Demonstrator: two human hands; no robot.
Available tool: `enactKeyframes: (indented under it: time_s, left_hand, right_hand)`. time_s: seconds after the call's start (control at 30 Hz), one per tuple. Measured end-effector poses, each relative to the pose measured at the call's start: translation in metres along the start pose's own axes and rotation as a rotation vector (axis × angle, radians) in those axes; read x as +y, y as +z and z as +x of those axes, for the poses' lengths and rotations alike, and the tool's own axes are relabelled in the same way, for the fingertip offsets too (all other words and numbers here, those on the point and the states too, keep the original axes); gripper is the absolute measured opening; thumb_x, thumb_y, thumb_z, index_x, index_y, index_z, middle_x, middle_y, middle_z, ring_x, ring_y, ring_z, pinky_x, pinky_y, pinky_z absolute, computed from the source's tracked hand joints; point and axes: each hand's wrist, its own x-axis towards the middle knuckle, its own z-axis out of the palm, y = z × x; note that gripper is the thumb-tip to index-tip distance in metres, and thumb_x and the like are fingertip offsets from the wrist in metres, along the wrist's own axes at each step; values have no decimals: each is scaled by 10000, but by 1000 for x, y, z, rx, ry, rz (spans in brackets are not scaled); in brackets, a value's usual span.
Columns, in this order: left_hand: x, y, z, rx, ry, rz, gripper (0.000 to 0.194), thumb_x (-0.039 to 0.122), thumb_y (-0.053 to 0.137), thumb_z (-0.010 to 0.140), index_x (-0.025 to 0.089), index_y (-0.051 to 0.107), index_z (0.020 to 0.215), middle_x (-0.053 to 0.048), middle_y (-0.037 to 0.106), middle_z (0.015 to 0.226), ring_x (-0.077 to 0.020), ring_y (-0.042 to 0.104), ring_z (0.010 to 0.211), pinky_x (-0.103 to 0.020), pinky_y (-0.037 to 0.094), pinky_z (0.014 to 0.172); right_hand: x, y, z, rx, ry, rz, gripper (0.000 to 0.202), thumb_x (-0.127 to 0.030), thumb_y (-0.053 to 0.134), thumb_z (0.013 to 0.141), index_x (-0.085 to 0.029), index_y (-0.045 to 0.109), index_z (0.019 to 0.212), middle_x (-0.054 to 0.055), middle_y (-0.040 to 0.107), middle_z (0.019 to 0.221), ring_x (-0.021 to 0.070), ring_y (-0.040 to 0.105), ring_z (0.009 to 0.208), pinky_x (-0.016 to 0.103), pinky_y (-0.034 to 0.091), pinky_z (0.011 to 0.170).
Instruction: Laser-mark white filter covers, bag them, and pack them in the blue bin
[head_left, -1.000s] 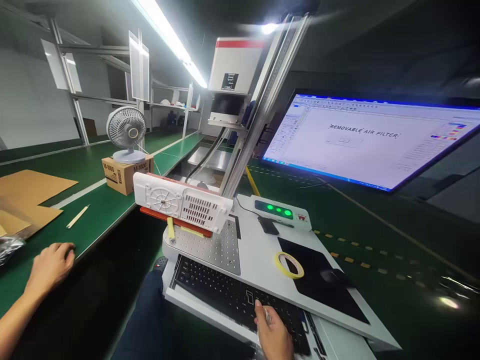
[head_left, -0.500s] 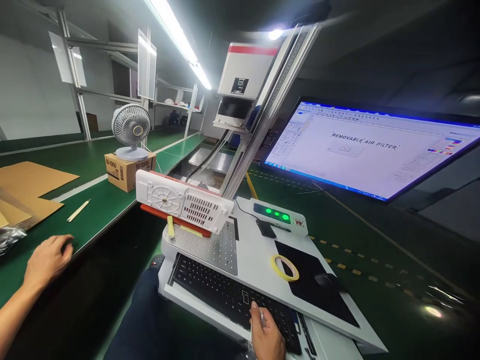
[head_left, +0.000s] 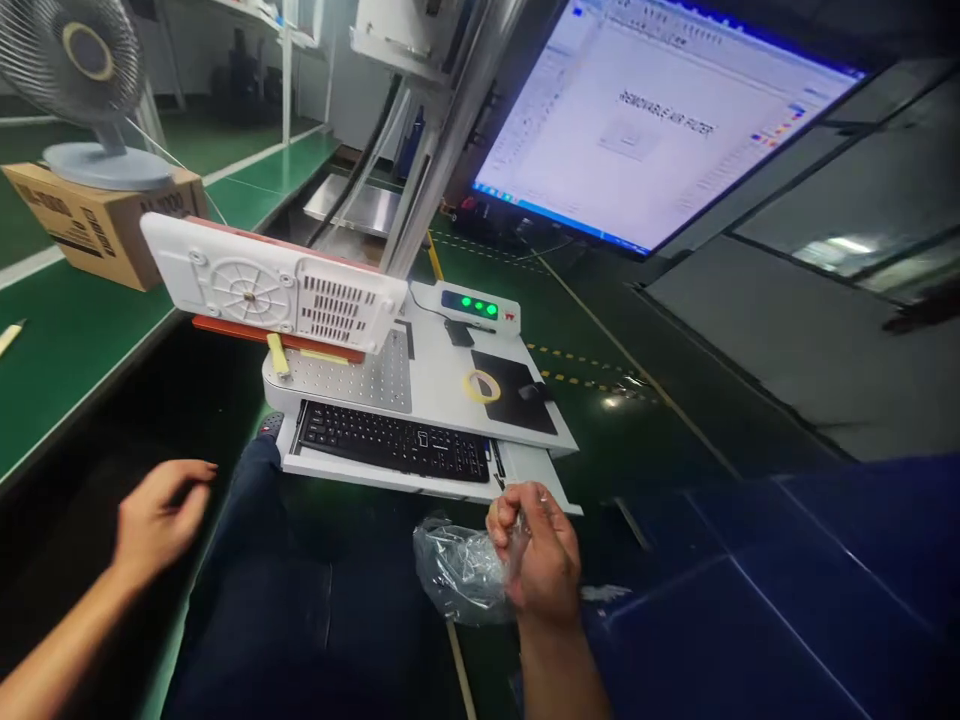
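My right hand (head_left: 541,550) is closed on a clear plastic bag (head_left: 459,568), which hangs crumpled to its left, below the keyboard tray. My left hand (head_left: 161,515) hangs beside my leg, its fingers loosely bent and apart from the thumb, with nothing in it. Beyond both hands is a black keyboard (head_left: 397,440) on the pull-out tray. A white plastic panel (head_left: 277,285) with a round spoked pattern and a slotted vent stands tilted on a red-orange support (head_left: 247,333) above the perforated metal plate (head_left: 375,385).
A monitor (head_left: 660,130) shows lettering at upper right. Yellow tape (head_left: 481,386) lies by a black mouse pad (head_left: 517,400). At left, a fan (head_left: 82,60) stands on a cardboard box (head_left: 112,235) on a green bench (head_left: 45,370). A dark blue surface (head_left: 787,580) lies at right.
The view has swung right and down. My right hand has moved off the keyboard with the plastic bag, now more visible. My left hand has left the green bench.
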Motion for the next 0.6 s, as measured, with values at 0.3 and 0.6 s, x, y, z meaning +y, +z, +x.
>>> enactKeyframes:
  time_s: [0.3,0.6]
  left_hand:
    - [130,205,-61,-1190,83,-612,1122,168,942,610,264,476,1625,-174,336,1794,-399,250,1683,-614,254,1359]
    - [85,117,-46,-934,-427,-892,255,231,722,788,239,470,752,-85,814,1018,-314,711,1206,-413,525,1034]
  right_hand:
    - [-95,24,-53,-317,-46,657,320,-316,751,1009,-226,557,771,-113,372,561,17,225,365,108,300,336]
    - [-84,-38,-22,288,-316,326,418,-446,925,789,-229,570,754,-74,451,630,79,416,519,182,427,443]
